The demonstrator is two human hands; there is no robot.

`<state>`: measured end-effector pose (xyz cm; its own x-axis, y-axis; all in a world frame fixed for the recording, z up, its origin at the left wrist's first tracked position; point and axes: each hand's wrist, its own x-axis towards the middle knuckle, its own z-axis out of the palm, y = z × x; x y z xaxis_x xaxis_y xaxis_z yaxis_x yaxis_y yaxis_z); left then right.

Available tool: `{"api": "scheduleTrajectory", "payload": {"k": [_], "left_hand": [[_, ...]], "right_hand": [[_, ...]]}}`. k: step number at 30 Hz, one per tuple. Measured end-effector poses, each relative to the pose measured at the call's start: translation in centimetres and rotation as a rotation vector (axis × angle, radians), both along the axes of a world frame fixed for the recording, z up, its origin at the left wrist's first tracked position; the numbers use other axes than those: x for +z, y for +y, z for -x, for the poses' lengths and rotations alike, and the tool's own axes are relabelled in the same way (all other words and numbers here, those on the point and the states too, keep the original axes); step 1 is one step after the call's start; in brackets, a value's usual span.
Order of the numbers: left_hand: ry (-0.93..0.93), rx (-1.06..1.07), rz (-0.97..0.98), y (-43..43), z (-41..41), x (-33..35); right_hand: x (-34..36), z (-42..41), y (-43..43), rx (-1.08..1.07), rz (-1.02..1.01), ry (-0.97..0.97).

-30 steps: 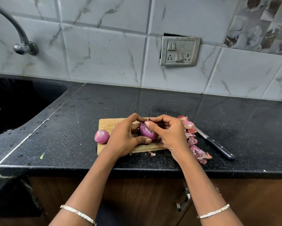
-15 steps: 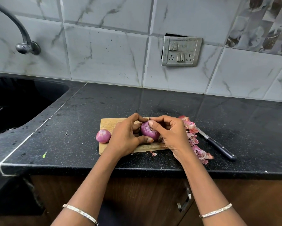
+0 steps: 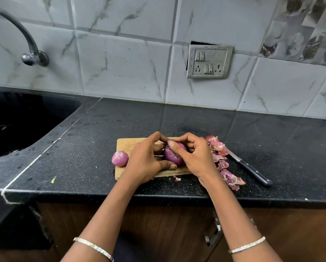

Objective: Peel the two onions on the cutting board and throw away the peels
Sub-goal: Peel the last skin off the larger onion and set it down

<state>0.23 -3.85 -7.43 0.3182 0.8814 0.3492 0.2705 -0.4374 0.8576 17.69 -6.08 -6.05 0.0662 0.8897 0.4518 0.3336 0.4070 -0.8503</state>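
**Onion between both grips, peel pile to the right**

Nearest the camera, two forearms with thin bracelets reach over the front edge of the dark table [image 3: 271,140]. A small scrap of peel [image 3: 177,179] lies on the table just in front of the cutting board [image 3: 126,145].

On the board, the left grip [image 3: 145,159] is curled around the held onion [image 3: 172,156] from its left, with the thumb under the near end and the fingers bent over the far side. The right grip [image 3: 198,157] closes on the same onion from the right, its thumb lying flat across the upper skin. The onion sits right between the two grips, low over the board. Whether it touches the wood cannot be told. Its long axis seems to run away from the person, so any skin still on it would probably strip along that line under the right thumb.

The second onion [image 3: 120,158] rests at the board's left edge, just beside the left grip and free of it.

The peels [image 3: 222,163] lie in a strip on the table just right of the right grip, so that grip is the nearer one for dropping skin and later gathering the pile. A knife [image 3: 252,172] lies beyond the strip, handle toward the person.

Farther off are the sink [image 3: 69,110] at the left and the tap [image 3: 29,44] above it. No bin is in view.
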Motion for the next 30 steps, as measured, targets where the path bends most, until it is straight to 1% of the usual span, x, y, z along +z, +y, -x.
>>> {"api": "scheduleTrajectory", "payload": {"k": [4, 7, 10, 14, 19, 23, 26, 30], "left_hand": [[-0.005, 0.023, -0.012, -0.1, -0.1, 0.2], [-0.013, 0.031, -0.014, -0.3, -0.1, 0.3], [-0.033, 0.031, -0.012, -0.5, 0.1, 0.4], [-0.010, 0.044, -0.037, -0.7, 0.2, 0.4], [-0.001, 0.057, -0.039, -0.7, 0.0, 0.6], [-0.020, 0.048, -0.025, -0.8, 0.0, 0.6], [-0.009, 0.048, -0.027, -0.9, -0.2, 0.8], [-0.040, 0.050, 0.030, -0.9, -0.1, 0.7]], "right_hand": [[-0.1, -0.1, 0.3, -0.072, -0.061, 0.030], [0.0, -0.1, 0.2, -0.097, -0.063, 0.041], [0.2, 0.0, -0.2, -0.057, -0.029, 0.053], [0.0, 0.2, -0.4, -0.019, 0.012, -0.047], [0.0, -0.1, -0.1, 0.028, 0.003, 0.026], [-0.2, -0.3, 0.1, -0.068, -0.063, 0.004], [-0.6, -0.7, 0.4, -0.074, -0.024, -0.015], [-0.8, -1.1, 0.4, -0.002, 0.028, -0.021]]}}
